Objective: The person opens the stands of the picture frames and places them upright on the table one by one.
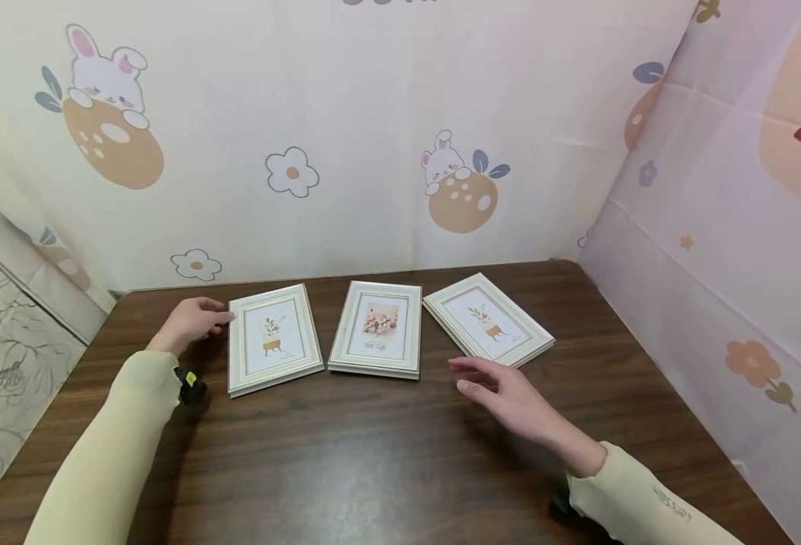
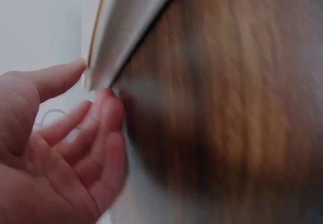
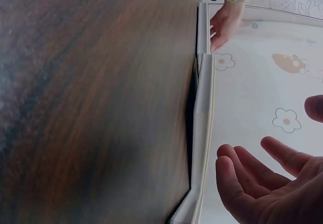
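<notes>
Three white picture frames lie face up on the brown table: a left frame (image 1: 274, 341), a middle frame (image 1: 375, 329) and a tilted right frame (image 1: 487, 319). At the left frame's upper left edge, my left hand (image 1: 192, 324) pinches its side. The left wrist view shows the thumb of that hand (image 2: 65, 148) on top of the frame's corner (image 2: 118, 32), with fingertips against its lower edge. My right hand (image 1: 509, 397) hovers just in front of the right frame, fingers loosely bent, holding nothing; it also appears in the right wrist view (image 3: 267, 183).
A patterned cloth (image 1: 359, 212) with rabbits and flowers hangs behind the table (image 1: 346, 454), and another (image 1: 707, 303) hangs along its right side. A pale panel with line-drawn flowers (image 1: 5, 378) stands at the left.
</notes>
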Motion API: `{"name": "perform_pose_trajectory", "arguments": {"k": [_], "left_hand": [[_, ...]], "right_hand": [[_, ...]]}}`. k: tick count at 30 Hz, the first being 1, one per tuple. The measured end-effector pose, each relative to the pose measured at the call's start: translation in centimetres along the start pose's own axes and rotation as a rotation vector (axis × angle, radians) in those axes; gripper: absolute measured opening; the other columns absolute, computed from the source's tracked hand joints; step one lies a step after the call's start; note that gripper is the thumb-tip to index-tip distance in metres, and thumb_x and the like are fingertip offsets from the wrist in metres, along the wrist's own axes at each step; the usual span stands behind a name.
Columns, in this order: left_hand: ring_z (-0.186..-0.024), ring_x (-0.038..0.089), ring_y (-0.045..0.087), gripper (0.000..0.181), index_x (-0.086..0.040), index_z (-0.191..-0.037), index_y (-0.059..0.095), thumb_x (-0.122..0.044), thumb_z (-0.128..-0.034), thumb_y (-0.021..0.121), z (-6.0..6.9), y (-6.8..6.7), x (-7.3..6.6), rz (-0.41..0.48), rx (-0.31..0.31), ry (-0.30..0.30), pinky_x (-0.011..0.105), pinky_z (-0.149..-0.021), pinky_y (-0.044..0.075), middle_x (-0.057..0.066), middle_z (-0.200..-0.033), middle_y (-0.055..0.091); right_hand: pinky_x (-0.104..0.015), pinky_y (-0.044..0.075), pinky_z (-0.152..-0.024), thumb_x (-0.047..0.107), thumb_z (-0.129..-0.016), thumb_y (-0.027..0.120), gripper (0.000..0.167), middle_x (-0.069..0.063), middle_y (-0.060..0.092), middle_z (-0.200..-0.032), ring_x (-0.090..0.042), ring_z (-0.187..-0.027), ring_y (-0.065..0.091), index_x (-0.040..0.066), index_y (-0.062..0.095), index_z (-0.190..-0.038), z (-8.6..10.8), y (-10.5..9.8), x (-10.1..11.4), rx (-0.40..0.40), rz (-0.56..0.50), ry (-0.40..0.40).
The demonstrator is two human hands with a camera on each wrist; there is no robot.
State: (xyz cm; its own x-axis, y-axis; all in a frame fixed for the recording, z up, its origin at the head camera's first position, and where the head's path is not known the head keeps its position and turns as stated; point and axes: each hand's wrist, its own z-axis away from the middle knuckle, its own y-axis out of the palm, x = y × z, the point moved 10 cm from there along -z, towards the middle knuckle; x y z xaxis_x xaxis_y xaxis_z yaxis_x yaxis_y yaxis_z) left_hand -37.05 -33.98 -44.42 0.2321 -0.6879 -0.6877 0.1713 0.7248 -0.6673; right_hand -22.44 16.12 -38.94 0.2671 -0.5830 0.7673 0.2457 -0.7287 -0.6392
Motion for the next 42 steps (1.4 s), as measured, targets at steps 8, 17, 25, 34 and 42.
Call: {"name": "perform_pose_trajectory", "arguments": {"k": [8, 17, 25, 34, 42], "left_hand": [[-0.084, 0.024, 0.057, 0.042, 0.004, -0.106, 0.063, -0.035, -0.0919, 0.069, 0.1, 0.7, -0.1, -0.044, 0.032, -0.137, 0.033, -0.072, 0.052, 0.007, -0.088, 0.062], [-0.106, 0.033, 0.059, 0.053, 0.014, -0.126, 0.052, -0.026, -0.0924, 0.066, 0.4, 1.2, -1.0, 0.035, 0.054, -0.173, 0.043, -0.089, 0.054, 0.022, -0.119, 0.055], [-0.107, 0.034, 0.061, 0.048, 0.01, -0.129, 0.046, -0.022, -0.097, 0.063, 0.9, 1.4, -1.5, 0.086, 0.083, -0.116, 0.044, -0.09, 0.054, 0.025, -0.124, 0.054], [-0.112, 0.033, 0.057, 0.077, 0.0, -0.157, 0.013, -0.02, -0.1001, 0.061, 1.5, 1.5, -1.9, 0.177, 0.144, -0.054, 0.044, -0.092, 0.054, 0.029, -0.137, 0.044], [-0.102, 0.027, 0.062, 0.076, -0.004, -0.158, 0.014, -0.014, -0.0995, 0.062, 1.9, 0.8, -2.4, 0.255, 0.089, 0.011, 0.043, -0.087, 0.056, 0.03, -0.134, 0.046]], "right_hand": [[-0.036, 0.051, -0.088, 0.035, -0.1, 0.061, 0.036, -0.001, 0.066, -0.126, -0.017, -0.11, 0.062, 0.017, 0.064, -0.131, -0.1, -0.2, 0.2, -0.011, 0.018, 0.002], [-0.036, 0.051, -0.087, 0.036, -0.099, 0.062, 0.038, -0.002, 0.065, -0.127, -0.017, -0.107, 0.062, 0.016, 0.063, -0.131, 0.0, -0.3, 0.0, -0.014, 0.04, 0.014], [-0.034, 0.053, -0.083, 0.033, -0.099, 0.062, 0.038, -0.007, 0.065, -0.128, -0.018, -0.103, 0.063, 0.012, 0.063, -0.132, -0.2, -0.6, -0.6, -0.01, 0.025, 0.018], [-0.043, 0.053, -0.088, 0.029, -0.1, 0.063, 0.04, -0.013, 0.064, -0.129, -0.027, -0.109, 0.065, 0.007, 0.061, -0.133, -0.7, -2.0, -1.0, -0.04, 0.019, 0.0], [-0.049, 0.05, -0.092, 0.024, -0.101, 0.061, 0.039, -0.012, 0.063, -0.132, -0.031, -0.115, 0.062, 0.004, 0.06, -0.134, -1.4, -3.9, -0.8, -0.092, 0.041, -0.018]]}}
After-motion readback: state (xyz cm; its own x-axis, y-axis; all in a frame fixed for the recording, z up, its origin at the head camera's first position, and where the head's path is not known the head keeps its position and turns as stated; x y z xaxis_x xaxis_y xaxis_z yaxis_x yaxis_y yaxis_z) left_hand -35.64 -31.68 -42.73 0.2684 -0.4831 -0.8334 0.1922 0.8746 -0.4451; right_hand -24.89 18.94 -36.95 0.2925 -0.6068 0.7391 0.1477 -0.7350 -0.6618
